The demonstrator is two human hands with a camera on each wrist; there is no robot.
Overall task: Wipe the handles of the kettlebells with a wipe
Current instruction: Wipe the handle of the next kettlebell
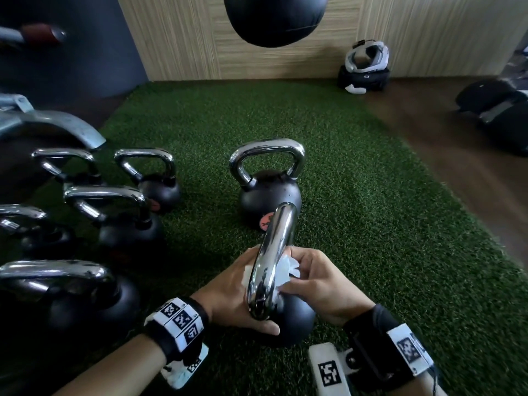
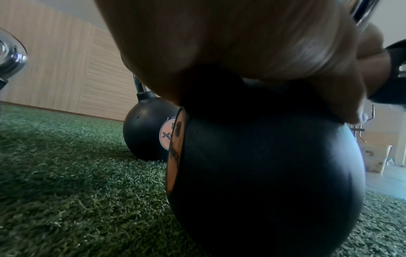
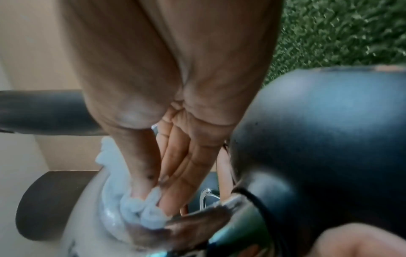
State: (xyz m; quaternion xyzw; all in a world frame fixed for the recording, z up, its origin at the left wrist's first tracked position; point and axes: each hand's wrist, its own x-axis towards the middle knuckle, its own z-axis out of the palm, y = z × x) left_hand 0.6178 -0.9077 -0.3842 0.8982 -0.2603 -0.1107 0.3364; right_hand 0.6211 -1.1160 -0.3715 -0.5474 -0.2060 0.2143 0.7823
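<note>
A black kettlebell (image 1: 294,318) stands on the turf close in front of me, its chrome handle (image 1: 274,252) end-on to me. My left hand (image 1: 228,290) grips it where the handle meets the ball, thumb on the ball; in the left wrist view the palm (image 2: 230,43) sits on top of the ball (image 2: 263,173). My right hand (image 1: 303,270) pinches a crumpled white wipe (image 1: 288,267) against the handle's right side. A bit of white shows on the handle's left side too. In the right wrist view the fingers (image 3: 175,173) press the wipe (image 3: 142,212) onto the chrome.
A second kettlebell (image 1: 270,195) stands just behind. Several more (image 1: 125,224) crowd the left side. A black punching bag (image 1: 274,18) hangs overhead. Green turf (image 1: 371,195) stretches to the right, then wood floor. A headset on a black case (image 1: 365,67) sits by the wall.
</note>
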